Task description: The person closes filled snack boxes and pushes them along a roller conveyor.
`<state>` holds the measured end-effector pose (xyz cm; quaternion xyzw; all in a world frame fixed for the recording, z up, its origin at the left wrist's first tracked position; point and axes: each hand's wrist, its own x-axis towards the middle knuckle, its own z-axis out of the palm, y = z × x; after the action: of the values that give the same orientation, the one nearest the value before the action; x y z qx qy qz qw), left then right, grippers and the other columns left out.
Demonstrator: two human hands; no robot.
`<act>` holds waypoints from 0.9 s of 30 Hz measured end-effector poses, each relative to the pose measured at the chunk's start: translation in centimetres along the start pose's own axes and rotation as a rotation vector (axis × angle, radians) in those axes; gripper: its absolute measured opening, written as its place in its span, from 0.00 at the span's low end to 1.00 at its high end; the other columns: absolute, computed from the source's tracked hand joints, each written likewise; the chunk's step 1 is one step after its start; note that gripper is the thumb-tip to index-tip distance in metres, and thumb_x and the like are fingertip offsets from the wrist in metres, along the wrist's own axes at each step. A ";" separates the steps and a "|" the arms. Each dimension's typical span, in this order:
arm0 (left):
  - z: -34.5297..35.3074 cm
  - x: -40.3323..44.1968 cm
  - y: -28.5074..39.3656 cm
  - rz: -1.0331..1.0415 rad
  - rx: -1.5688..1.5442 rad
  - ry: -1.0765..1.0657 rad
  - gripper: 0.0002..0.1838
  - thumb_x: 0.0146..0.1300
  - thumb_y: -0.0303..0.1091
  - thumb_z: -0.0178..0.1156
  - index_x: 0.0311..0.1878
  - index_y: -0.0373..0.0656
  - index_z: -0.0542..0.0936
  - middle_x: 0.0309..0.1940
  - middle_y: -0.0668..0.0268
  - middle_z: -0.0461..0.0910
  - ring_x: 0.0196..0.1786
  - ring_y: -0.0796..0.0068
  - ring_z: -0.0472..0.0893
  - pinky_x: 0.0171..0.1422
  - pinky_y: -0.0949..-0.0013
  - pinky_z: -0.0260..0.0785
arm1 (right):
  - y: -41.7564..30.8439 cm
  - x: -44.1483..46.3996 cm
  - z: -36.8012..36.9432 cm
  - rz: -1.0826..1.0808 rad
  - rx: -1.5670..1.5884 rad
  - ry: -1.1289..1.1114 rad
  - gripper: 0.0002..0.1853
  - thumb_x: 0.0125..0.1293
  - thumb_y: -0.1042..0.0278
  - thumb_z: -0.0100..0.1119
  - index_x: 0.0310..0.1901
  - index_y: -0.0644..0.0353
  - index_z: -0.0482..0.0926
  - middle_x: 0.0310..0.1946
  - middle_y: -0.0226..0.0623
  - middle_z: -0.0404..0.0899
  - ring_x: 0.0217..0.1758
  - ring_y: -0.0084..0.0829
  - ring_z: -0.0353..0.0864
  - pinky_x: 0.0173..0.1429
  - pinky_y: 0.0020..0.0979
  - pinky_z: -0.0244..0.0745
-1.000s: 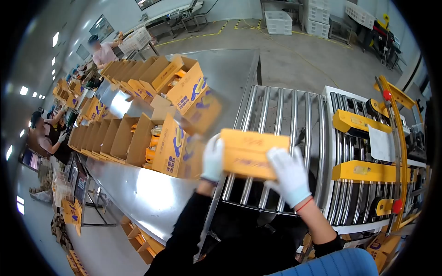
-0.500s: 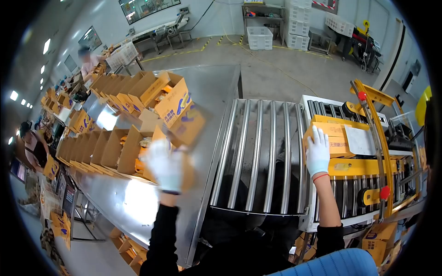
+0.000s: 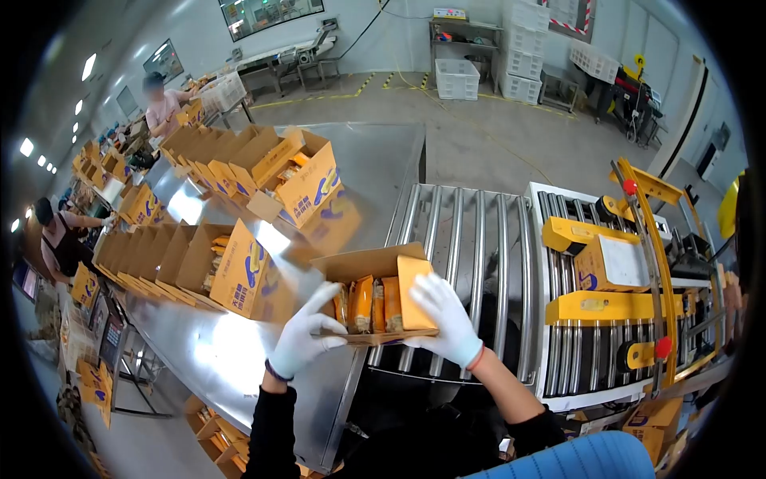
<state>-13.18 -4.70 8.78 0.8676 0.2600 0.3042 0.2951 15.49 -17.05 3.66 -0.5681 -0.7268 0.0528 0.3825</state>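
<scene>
Presently, open-topped carton [image 3: 363, 263] grasped endwise by left hand [image 3: 302, 339] and right hand [image 3: 448, 321] over worktop's [image 3: 375, 160] right edge; level, light grip advised.

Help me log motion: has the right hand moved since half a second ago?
Yes, the right hand moved left, away from the yellow guides.

Head-worn, the one wide view faces forward and down, close above the left hand [image 3: 303, 334] and right hand [image 3: 447, 321] by the right edge of the tabletop [image 3: 371, 160], reaching the distant back wall [image 3: 411, 56].
</scene>
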 end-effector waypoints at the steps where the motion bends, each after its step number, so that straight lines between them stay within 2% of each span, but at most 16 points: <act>1: 0.2 1.3 -0.4 -0.132 -0.234 -0.159 0.08 0.58 0.30 0.71 0.41 0.42 0.89 0.71 0.51 0.76 0.78 0.55 0.69 0.78 0.60 0.64 | 1.1 -0.5 -0.4 -0.118 -0.033 -0.120 0.44 0.54 0.51 0.79 0.71 0.57 0.73 0.71 0.45 0.73 0.75 0.53 0.68 0.83 0.50 0.55; 2: 0.4 2.5 -0.8 -0.261 -0.468 -0.326 0.07 0.57 0.28 0.71 0.39 0.40 0.88 0.70 0.50 0.77 0.76 0.56 0.72 0.76 0.62 0.66 | 2.0 -1.1 -0.6 -0.228 -0.061 -0.238 0.39 0.58 0.50 0.77 0.70 0.55 0.76 0.66 0.42 0.79 0.72 0.50 0.73 0.82 0.49 0.58; 5: 4.4 5.7 -2.7 -0.282 -0.383 -0.180 0.07 0.59 0.30 0.71 0.38 0.39 0.86 0.65 0.54 0.80 0.69 0.56 0.77 0.74 0.61 0.67 | 2.9 -0.8 -1.0 0.303 0.319 -0.225 0.30 0.67 0.45 0.70 0.64 0.54 0.82 0.53 0.41 0.87 0.61 0.46 0.83 0.76 0.45 0.68; 6: 5.6 6.4 -3.5 -0.205 -0.315 -0.014 0.09 0.60 0.34 0.73 0.39 0.41 0.86 0.62 0.56 0.81 0.67 0.54 0.77 0.74 0.58 0.67 | 1.5 1.6 -2.7 0.311 0.288 -0.224 0.31 0.67 0.48 0.69 0.67 0.57 0.79 0.57 0.42 0.85 0.64 0.46 0.81 0.78 0.45 0.63; 7: 6.8 6.2 -4.6 0.030 0.136 0.124 0.15 0.59 0.36 0.75 0.45 0.40 0.84 0.56 0.57 0.82 0.62 0.51 0.78 0.70 0.55 0.69 | 1.8 3.5 -2.9 0.178 0.110 -0.220 0.36 0.64 0.48 0.71 0.70 0.57 0.75 0.63 0.44 0.80 0.67 0.48 0.77 0.79 0.46 0.62; 9: 7.6 5.5 -4.2 -0.048 0.284 0.280 0.20 0.58 0.37 0.75 0.50 0.39 0.82 0.55 0.56 0.82 0.61 0.49 0.77 0.70 0.53 0.69 | 1.2 6.2 -3.1 -0.064 -0.201 -0.188 0.48 0.56 0.47 0.74 0.77 0.55 0.64 0.75 0.47 0.65 0.78 0.50 0.64 0.81 0.50 0.56; 10: 7.8 5.0 -4.3 -0.123 0.426 0.436 0.25 0.57 0.38 0.76 0.55 0.38 0.80 0.53 0.54 0.81 0.61 0.47 0.76 0.69 0.51 0.68 | -0.3 6.8 -3.6 -0.068 -0.420 -0.093 0.48 0.56 0.47 0.75 0.75 0.58 0.66 0.74 0.46 0.66 0.79 0.50 0.61 0.82 0.54 0.53; 12: 8.4 2.9 -7.1 -0.240 0.393 0.495 0.31 0.61 0.40 0.75 0.63 0.36 0.75 0.56 0.55 0.82 0.61 0.56 0.79 0.69 0.56 0.70 | -1.5 6.2 -2.3 0.043 -0.408 -0.038 0.48 0.56 0.47 0.75 0.74 0.63 0.66 0.72 0.47 0.67 0.78 0.51 0.60 0.83 0.56 0.52; 14: 8.5 2.1 -9.4 -0.568 -0.812 0.302 0.32 0.68 0.40 0.71 0.69 0.35 0.72 0.61 0.57 0.80 0.62 0.68 0.79 0.68 0.63 0.72 | -3.0 2.6 -1.4 0.076 -0.315 -0.101 0.49 0.53 0.47 0.77 0.72 0.65 0.68 0.64 0.48 0.72 0.71 0.48 0.69 0.83 0.56 0.53; 16: 8.4 3.5 -9.0 -0.531 -0.777 0.249 0.27 0.74 0.39 0.65 0.69 0.32 0.73 0.60 0.60 0.81 0.60 0.75 0.80 0.64 0.69 0.74 | -0.9 -0.4 -0.9 0.111 -0.354 -0.282 0.49 0.50 0.50 0.79 0.71 0.65 0.69 0.61 0.46 0.73 0.68 0.46 0.72 0.82 0.56 0.54; 18: 10.0 7.6 -4.1 -0.482 -0.510 0.197 0.22 0.74 0.36 0.62 0.64 0.32 0.76 0.55 0.59 0.84 0.56 0.74 0.82 0.60 0.68 0.77 | -0.3 -1.4 -3.9 0.207 -0.405 -0.241 0.51 0.45 0.52 0.82 0.70 0.66 0.69 0.61 0.45 0.74 0.68 0.46 0.72 0.83 0.56 0.53; 20: 15.7 11.3 -2.3 -0.541 -0.688 0.332 0.20 0.73 0.35 0.64 0.61 0.32 0.78 0.51 0.61 0.85 0.53 0.75 0.83 0.58 0.69 0.77 | 3.0 -2.1 -5.3 0.339 -0.625 -0.165 0.57 0.42 0.55 0.83 0.74 0.66 0.63 0.69 0.48 0.69 0.76 0.49 0.65 0.85 0.56 0.46; 22: 23.6 13.9 0.7 -0.239 -0.312 0.429 0.20 0.66 0.34 0.66 0.57 0.34 0.77 0.48 0.56 0.83 0.51 0.64 0.83 0.59 0.60 0.76 | 6.3 -2.3 -7.3 0.420 -0.733 -0.112 0.59 0.43 0.56 0.83 0.76 0.66 0.60 0.76 0.50 0.62 0.81 0.54 0.57 0.86 0.55 0.44; 24: 29.2 13.8 4.2 -0.062 -0.591 0.222 0.25 0.67 0.39 0.67 0.61 0.34 0.74 0.51 0.52 0.81 0.56 0.59 0.81 0.67 0.59 0.70 | 9.5 -2.1 -8.3 0.468 -0.740 -0.066 0.61 0.42 0.55 0.82 0.78 0.67 0.58 0.79 0.51 0.59 0.83 0.57 0.53 0.86 0.54 0.44; 25: 31.6 13.0 3.4 -0.181 -0.575 -0.248 0.27 0.71 0.42 0.66 0.64 0.33 0.73 0.51 0.55 0.81 0.56 0.62 0.80 0.67 0.62 0.70 | 12.6 -3.1 -7.9 0.406 -0.896 -0.017 0.61 0.44 0.55 0.82 0.78 0.68 0.57 0.78 0.51 0.60 0.83 0.55 0.53 0.87 0.51 0.44; 27: 29.8 11.0 2.6 -0.304 -0.893 -0.560 0.26 0.75 0.45 0.63 0.66 0.37 0.74 0.50 0.59 0.83 0.52 0.66 0.82 0.59 0.64 0.74 | 11.5 -3.2 -10.1 0.531 -0.825 -0.045 0.56 0.51 0.55 0.78 0.77 0.69 0.57 0.78 0.51 0.61 0.83 0.53 0.53 0.87 0.48 0.44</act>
<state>15.26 -10.09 -4.45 0.6583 0.1397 0.0964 0.7334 30.94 -19.39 3.28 -0.8365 -0.5254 -0.1315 0.0831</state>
